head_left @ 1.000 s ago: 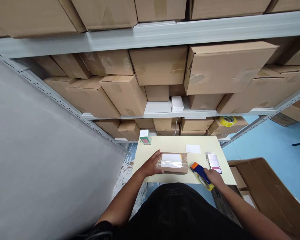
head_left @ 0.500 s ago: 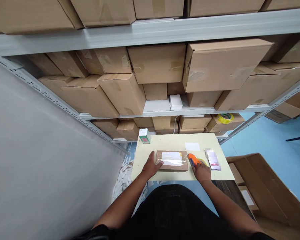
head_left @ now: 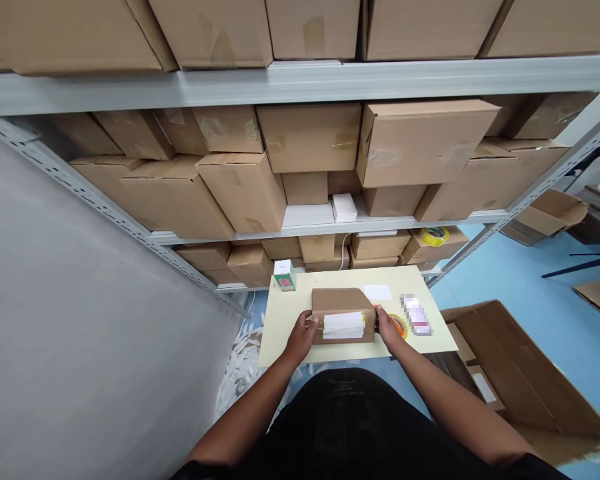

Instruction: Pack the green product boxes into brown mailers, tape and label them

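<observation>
A small cardboard box (head_left: pixel 337 301) is tilted up off the pale table (head_left: pixel 280 340), its labelled face turned toward me. White paper (head_left: pixel 343 325) lies on that face. At the box's left end my left hand (head_left: pixel 301 337) grips it, thumb on the near face. My right hand (head_left: pixel 387 328) holds the opposite end, with some fingers hidden behind the box. Just beyond my right hand, an orange tape dispenser with a yellow roll (head_left: pixel 399 325) rests on the table, partly covered by the hand.
On the table stand a white and green small box (head_left: pixel 285 276), a white paper slip (head_left: pixel 377 293) and a phone (head_left: pixel 416 315). Shelves (head_left: pixel 300 87) full of cartons rise behind. A large open carton (head_left: pixel 525 373) is at right; paper strips (head_left: pixel 237 367) litter the floor at left.
My right hand has let go of the tape dispenser and taken the box's right end. The box, lying flat before, is now tilted up between both hands.
</observation>
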A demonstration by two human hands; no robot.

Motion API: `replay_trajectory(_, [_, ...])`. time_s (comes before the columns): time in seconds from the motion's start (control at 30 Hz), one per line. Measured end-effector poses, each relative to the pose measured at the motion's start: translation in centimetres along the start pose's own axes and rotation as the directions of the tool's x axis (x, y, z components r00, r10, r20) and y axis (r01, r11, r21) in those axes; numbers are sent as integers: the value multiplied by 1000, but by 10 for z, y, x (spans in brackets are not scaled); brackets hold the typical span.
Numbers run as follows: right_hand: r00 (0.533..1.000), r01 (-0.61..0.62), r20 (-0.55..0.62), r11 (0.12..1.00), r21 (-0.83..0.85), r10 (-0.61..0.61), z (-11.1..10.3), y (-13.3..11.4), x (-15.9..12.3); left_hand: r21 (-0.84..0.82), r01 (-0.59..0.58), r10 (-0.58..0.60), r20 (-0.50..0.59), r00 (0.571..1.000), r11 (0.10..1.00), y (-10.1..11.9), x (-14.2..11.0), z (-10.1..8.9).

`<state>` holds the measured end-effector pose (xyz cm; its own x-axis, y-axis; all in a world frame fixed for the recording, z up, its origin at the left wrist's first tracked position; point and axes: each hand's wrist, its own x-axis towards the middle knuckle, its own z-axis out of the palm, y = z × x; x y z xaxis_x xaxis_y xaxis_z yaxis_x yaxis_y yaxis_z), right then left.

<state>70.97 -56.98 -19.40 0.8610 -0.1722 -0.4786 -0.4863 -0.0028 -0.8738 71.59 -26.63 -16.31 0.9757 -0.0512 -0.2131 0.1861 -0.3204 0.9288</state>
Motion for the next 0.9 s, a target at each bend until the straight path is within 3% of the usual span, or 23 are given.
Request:
replay_trajectory(0.07, [999, -28, 21, 998, 52, 27, 0, 7, 2, -49, 23, -25, -22, 999, 999, -13, -3, 2])
replay_trajectory(0.17, [989, -144, 50, 989, 44, 142, 5, 19, 1, -67, 166, -168, -26, 985, 984, -37, -6, 8])
replay_trajectory(0.23, [973, -222, 65, 975, -6, 222, 9, 28, -1, -47, 260, -260, 19, 965, 964, -52, -9, 11])
replay_trajectory(0.33, [963, -257, 63, 964, -73, 262, 10, 36, -3, -16, 299, -296, 76, 952, 954, -66, -11, 9])
replay_trajectory(0.43, [971, -234, 37, 968, -94, 238, 5, 34, 1, -18, 321, -319, 79, 945, 947, -67, -2, 2])
replay_trajectory(0.53, [976, -219, -17, 970, -107, 219, 2, 22, 9, -66, 413, -409, 74, 910, 908, -57, 14, -2])
replay_trajectory(0.63, [973, -218, 59, 971, -93, 224, 6, 7, 15, -90, 479, -462, 159, 872, 873, -46, 29, 0])
replay_trajectory(0.73, [968, -204, 132, 976, -77, 213, 14, -4, 15, -126, 431, -402, 202, 893, 893, -37, 34, 3])
replay_trajectory(0.9, [991, -88, 103, 995, 42, 83, 19, -14, 9, -225, 202, -191, 67, 979, 953, -25, 31, 1])
